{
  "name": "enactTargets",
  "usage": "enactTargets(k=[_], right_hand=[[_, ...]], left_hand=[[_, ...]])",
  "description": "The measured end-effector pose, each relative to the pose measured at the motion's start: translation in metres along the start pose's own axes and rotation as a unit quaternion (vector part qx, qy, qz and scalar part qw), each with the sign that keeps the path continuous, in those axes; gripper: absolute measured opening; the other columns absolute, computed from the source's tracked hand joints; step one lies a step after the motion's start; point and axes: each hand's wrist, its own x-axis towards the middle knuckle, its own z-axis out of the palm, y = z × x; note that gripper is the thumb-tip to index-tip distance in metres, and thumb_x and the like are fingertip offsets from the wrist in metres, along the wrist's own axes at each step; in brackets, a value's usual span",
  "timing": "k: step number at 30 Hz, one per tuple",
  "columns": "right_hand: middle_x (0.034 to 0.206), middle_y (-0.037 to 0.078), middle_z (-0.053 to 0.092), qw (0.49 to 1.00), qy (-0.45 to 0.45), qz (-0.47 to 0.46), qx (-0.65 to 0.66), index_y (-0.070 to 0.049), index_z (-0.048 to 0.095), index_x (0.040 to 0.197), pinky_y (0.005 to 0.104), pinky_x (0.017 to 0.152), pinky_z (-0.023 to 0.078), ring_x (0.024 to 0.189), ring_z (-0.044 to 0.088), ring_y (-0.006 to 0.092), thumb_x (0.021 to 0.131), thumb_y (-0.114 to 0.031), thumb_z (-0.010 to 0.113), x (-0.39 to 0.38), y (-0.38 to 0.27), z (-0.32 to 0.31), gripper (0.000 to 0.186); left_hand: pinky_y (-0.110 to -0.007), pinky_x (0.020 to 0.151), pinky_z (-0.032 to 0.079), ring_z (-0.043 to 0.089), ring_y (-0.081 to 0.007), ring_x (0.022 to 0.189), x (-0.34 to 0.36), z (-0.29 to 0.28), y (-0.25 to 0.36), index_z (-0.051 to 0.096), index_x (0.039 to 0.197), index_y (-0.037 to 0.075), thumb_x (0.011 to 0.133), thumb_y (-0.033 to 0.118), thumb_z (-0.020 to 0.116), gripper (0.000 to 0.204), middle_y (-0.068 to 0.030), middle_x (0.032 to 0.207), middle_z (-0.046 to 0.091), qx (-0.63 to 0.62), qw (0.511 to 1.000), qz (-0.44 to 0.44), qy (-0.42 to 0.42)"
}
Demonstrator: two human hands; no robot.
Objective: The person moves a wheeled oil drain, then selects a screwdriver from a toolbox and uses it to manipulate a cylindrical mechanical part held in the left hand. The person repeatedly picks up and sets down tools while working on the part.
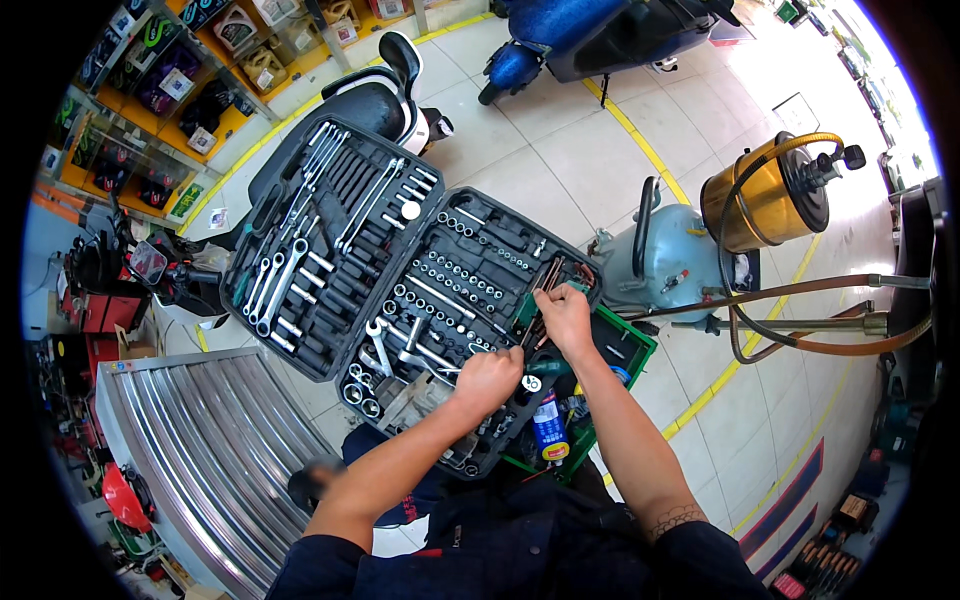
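Observation:
An open black tool case (pixel 434 217) lies in front of me, with sockets, bits and combination wrenches (pixel 287 284) set in its two halves. Over the near right part of the case my left hand (pixel 488 382) is closed, fingertips pinched; what they hold is hidden. My right hand (pixel 566 318) is closed at a green holder (pixel 526 313) with slim copper-coloured and dark pieces, perhaps hex keys; its exact grip is hard to make out. Beside the left hand lies a ratchet (pixel 531 383). A greyish metal part (pixel 412 402) rests on the case's near edge.
A green crate (pixel 640 350) holding a blue spray can (pixel 550 428) sits at the case's right. Farther right stands a grey tank (pixel 665 250) with a yellow container (pixel 745 195) and hoses. A ridged metal shutter-like surface (pixel 200 440) is at left; scooters (pixel 590 40) stand beyond.

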Motion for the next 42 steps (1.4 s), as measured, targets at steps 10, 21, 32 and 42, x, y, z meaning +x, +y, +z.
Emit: enactTargets(k=[10,21,32,42], right_hand=[[0.069,0.01,0.072,0.999,-0.041,0.012,0.031,0.003,0.065,0.084,0.0341,0.054,0.053,0.058,0.068,0.0141,0.098,-0.02,0.084,-0.004,-0.001,-0.002,0.032],[0.066,0.009,0.071,0.995,-0.065,0.038,0.061,0.003,0.061,0.088,0.0342,0.052,0.051,0.055,0.065,0.013,0.101,-0.019,0.081,-0.003,-0.004,-0.003,0.032],[0.064,0.009,0.07,0.996,-0.064,0.044,0.042,0.001,0.064,0.086,0.0345,0.051,0.051,0.054,0.066,0.014,0.101,-0.023,0.082,0.008,-0.002,-0.001,0.033],[0.067,0.009,0.069,0.975,-0.188,0.066,0.101,0.006,0.074,0.119,0.0323,0.043,0.043,0.046,0.058,0.0146,0.103,-0.02,0.077,0.005,-0.016,-0.016,0.03]], left_hand=[[-0.041,0.057,0.062,0.078,-0.0293,0.066,-0.004,-0.004,0.0,0.061,0.092,0.006,0.092,0.01,0.066,0.006,-0.0113,0.077,0.073,0.021,0.999,-0.025,-0.012],[-0.041,0.057,0.061,0.078,-0.0302,0.067,0.002,0.001,0.0,0.061,0.091,0.006,0.091,0.009,0.066,0.006,-0.0125,0.077,0.074,0.018,0.999,-0.013,-0.023],[-0.044,0.062,0.063,0.078,-0.0317,0.069,0.006,0.007,-0.005,0.064,0.094,0.005,0.091,0.016,0.071,0.014,-0.0128,0.079,0.074,-0.009,0.999,-0.043,-0.023],[-0.054,0.079,0.061,0.075,-0.0406,0.094,0.075,-0.021,-0.022,0.065,0.104,0.005,0.097,0.023,0.077,0.023,-0.0156,0.104,0.071,-0.08,0.989,-0.124,0.018]])
